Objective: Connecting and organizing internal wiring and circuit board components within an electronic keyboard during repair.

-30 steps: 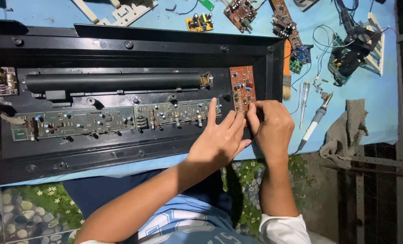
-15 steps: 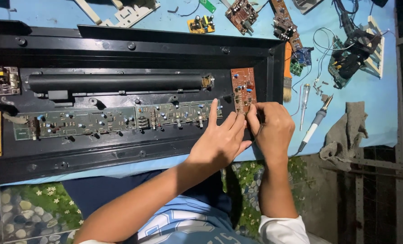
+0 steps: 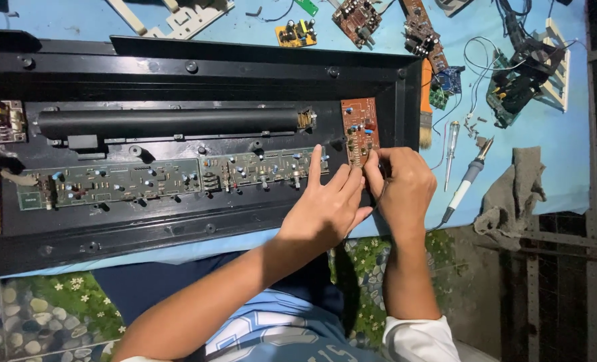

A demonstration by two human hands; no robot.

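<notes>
Both hands meet at near end of small brown circuit board, right end of long black plastic casing. Left hand fingers spread; right hand pinching board edge.

- Blue table carries the long black casing.
- Near its right edge: grey rag, soldering iron, screwdriver.
- Far edge: loose circuit boards.

Bare left hand and forearm, right hand, white sleeve cuff, light blue shirt, possibly printed, dark blue trousers
</notes>
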